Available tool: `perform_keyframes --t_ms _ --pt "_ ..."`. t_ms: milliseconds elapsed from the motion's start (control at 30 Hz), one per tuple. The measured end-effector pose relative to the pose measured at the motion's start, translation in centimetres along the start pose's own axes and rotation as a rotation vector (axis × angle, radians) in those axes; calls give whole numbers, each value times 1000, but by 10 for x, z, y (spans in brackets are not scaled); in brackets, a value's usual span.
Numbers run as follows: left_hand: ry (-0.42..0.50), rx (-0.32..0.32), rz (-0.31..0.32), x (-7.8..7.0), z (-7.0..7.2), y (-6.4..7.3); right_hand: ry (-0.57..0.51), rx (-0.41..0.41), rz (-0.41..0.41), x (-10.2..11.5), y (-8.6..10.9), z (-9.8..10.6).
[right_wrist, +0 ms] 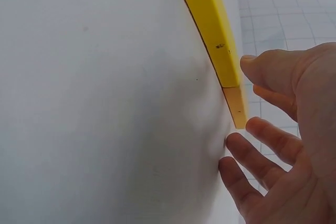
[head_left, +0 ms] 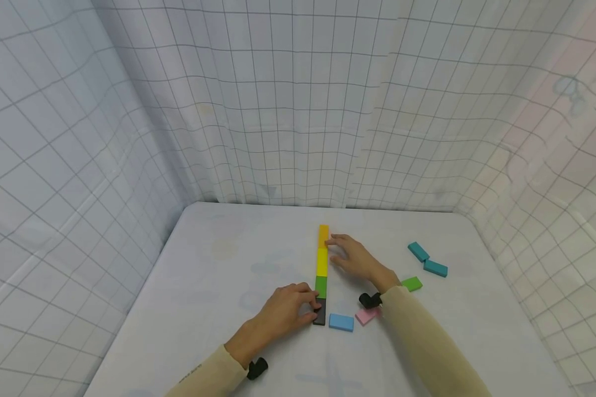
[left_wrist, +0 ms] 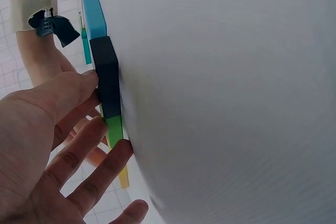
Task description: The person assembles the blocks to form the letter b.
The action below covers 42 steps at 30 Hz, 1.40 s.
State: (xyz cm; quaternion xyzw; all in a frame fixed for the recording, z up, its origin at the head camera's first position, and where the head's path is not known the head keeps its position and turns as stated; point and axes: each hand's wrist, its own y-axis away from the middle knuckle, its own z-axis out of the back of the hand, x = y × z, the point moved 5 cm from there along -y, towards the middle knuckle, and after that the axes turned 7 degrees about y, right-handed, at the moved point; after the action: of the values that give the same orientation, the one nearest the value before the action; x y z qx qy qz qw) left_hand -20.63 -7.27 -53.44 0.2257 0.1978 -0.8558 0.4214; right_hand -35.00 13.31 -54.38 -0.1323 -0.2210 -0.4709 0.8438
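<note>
A straight row of flat rectangular blocks lies on the white table: a black block (head_left: 320, 312) nearest, then a green block (head_left: 320, 286), a yellow block (head_left: 322, 262) and an orange-yellow block (head_left: 323, 236). My left hand (head_left: 284, 311) reaches the near end from the left, thumb and fingertips touching the black block, loosely bent. In the left wrist view, other fingertips lie beside the green block (left_wrist: 114, 129). On the other side, my right hand (head_left: 356, 259) is beside the two far blocks, its fingers spread and relaxed. The right wrist view shows nothing held between them.
Right of the black block lie a light blue block (head_left: 341, 322) and a pink block (head_left: 367, 315). A lime green block (head_left: 411, 284) sits partly behind my right wrist. Two teal blocks (head_left: 435, 268) are farther right. Checked white curtains (head_left: 298, 110) surround the table.
</note>
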Motion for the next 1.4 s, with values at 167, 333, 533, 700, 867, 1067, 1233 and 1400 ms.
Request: perform_keyframes --t_ms 167,333,533,700,867,1067,1233,1400 --pt "-4 -3 2 1 -1 0 14 1 23 4 11 0" --pt "7 -2 14 2 -1 1 37 7 25 6 22 0" --pt "14 4 19 1 -2 2 46 -30 68 9 38 1" --pt "14 4 22 2 -2 2 28 -36 64 12 54 0" --pt "1 -13 21 3 -3 3 43 -26 82 18 69 -4" --pt "8 -33 13 3 -1 3 56 18 133 24 86 -9" --pt "7 -39 11 2 -1 2 64 49 135 25 96 -15" --pt "24 -41 25 2 -1 1 77 95 143 28 106 -21"
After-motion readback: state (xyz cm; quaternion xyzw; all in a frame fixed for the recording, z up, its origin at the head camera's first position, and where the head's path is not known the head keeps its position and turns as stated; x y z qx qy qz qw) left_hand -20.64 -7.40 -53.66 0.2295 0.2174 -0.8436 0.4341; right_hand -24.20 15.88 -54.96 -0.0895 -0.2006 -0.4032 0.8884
